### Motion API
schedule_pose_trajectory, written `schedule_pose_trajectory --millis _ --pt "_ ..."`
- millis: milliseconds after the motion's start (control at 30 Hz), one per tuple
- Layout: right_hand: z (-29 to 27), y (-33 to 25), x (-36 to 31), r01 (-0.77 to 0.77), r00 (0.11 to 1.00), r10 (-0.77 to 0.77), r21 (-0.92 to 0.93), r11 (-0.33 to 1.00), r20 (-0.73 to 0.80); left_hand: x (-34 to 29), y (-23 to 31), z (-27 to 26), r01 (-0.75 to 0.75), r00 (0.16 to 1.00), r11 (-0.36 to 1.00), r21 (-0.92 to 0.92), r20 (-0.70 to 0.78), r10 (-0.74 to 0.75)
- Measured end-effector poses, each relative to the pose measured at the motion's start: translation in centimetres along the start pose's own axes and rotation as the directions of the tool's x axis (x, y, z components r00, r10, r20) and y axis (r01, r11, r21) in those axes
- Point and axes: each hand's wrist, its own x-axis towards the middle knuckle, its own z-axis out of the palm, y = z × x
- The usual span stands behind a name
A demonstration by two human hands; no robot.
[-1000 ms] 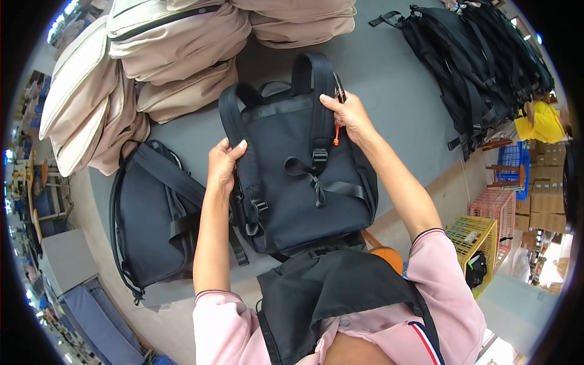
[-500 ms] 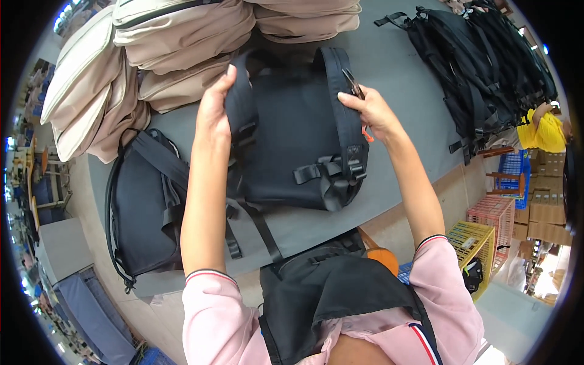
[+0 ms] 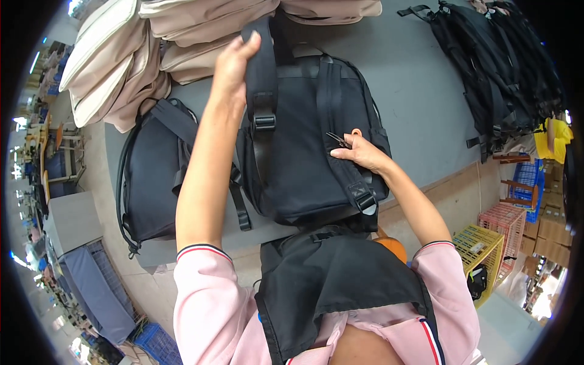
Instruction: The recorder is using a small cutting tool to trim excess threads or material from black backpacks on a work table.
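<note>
A dark navy-black backpack (image 3: 298,152) lies on the grey table with its shoulder straps facing up. My left hand (image 3: 234,64) is closed round its left shoulder strap (image 3: 263,76), lifting it off the back panel; a black buckle hangs lower on that strap. My right hand (image 3: 363,152) holds small thread snips (image 3: 339,140) with an orange part, blades pointing up and left. That hand rests over the right shoulder strap (image 3: 330,100), which lies along the bag. At the left a second black backpack (image 3: 155,176) lies on its side.
Beige bags (image 3: 115,61) are piled at the table's far left. Several black backpacks (image 3: 486,73) are heaped at the far right. Beyond the grey table's (image 3: 420,91) right edge stand a yellow crate (image 3: 477,249), a pink crate (image 3: 505,228) and cardboard boxes (image 3: 553,234).
The backpack has come down flat and nearer to me. My left hand has drawn its strap upward; my right hand has moved down along the other strap, still with the snips.
</note>
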Motion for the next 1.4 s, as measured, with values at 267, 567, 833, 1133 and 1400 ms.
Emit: schedule_pose_trajectory --millis 267,567,833,1133,1400 --pt "-4.1 -3.2 -5.0 0.042 0.769 0.035 0.106 0.993 -0.638 -2.3 -5.8 -4.3 0.218 0.967 0.961 -0.172 -0.093 -0.237" --pt "-0.2 -12.4 -1.2 0.313 0.858 -0.306 -0.051 0.948 -0.412 -3.3 -4.8 -3.2 0.235 0.972 0.962 -0.138 0.004 -0.237" --pt "3.0 -14.4 2.4 0.189 0.970 -0.112 0.377 0.907 -0.216 -7.3 -3.9 -1.5 0.198 0.977 0.977 -0.079 -0.069 -0.204" --pt "2.6 -13.2 3.6 -0.020 0.998 0.063 0.722 0.692 -0.032 -16.1 -3.8 -1.2 -0.505 0.802 0.157 0.849 0.393 0.450" --pt "2.5 -12.6 0.1 -0.048 0.968 0.179 0.564 0.825 -0.178 -16.8 -5.0 -1.5 -0.549 0.790 0.212 0.808 0.419 0.448"
